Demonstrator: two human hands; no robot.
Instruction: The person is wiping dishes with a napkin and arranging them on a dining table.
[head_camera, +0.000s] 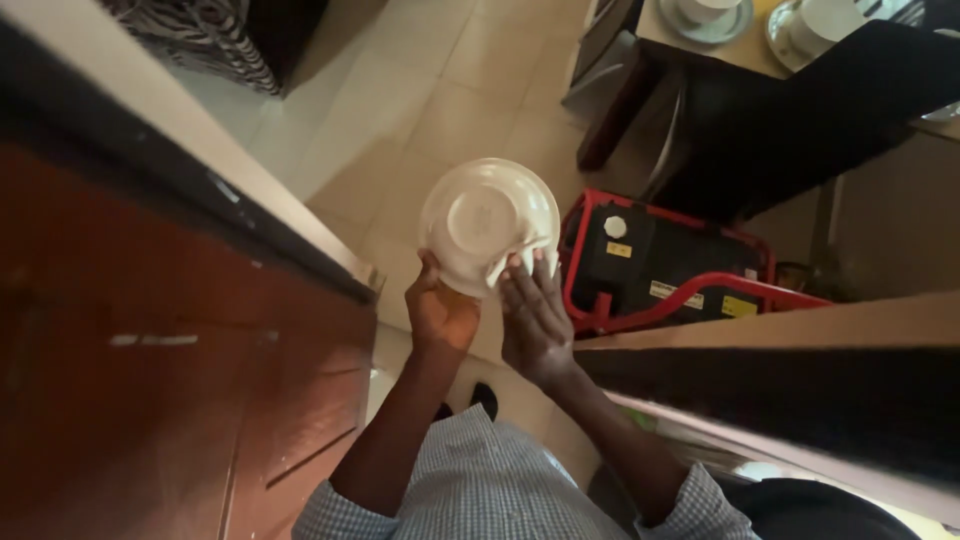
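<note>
The left of the view is filled by a reddish-brown cabinet (150, 380), topped by a dark edge and a pale counter (200, 150) that runs diagonally from the upper left. Pale floor tiles (420, 110) are seen between it and the furniture on the right. A second counter (800, 380), dark-fronted with a light top, crosses the lower right. Behind it, on the floor, a black generator (660, 265) is framed by red tubing, with a white cap on its top. A dark chair (800, 120) stands above it in the view, pushed against a table (760, 55) on which white cups and saucers (705, 15) are set. A zebra-patterned cloth (200, 40) is glimpsed at the top left.

A white plate (488, 225) is held over the floor between the two counters, just left of the generator — its underside, with the round foot ring, is turned towards the camera. Its lower left rim is gripped by the left hand (440, 315), fingers curled shut around the edge. The right hand (535, 320) is laid flat and mostly open against the lower right of the plate, fingers spread; something pale, possibly a cloth, seems to be pressed under the fingertips, though the blur leaves this unclear. Both forearms emerge from rolled checked sleeves (480, 490) at the bottom edge.
</note>
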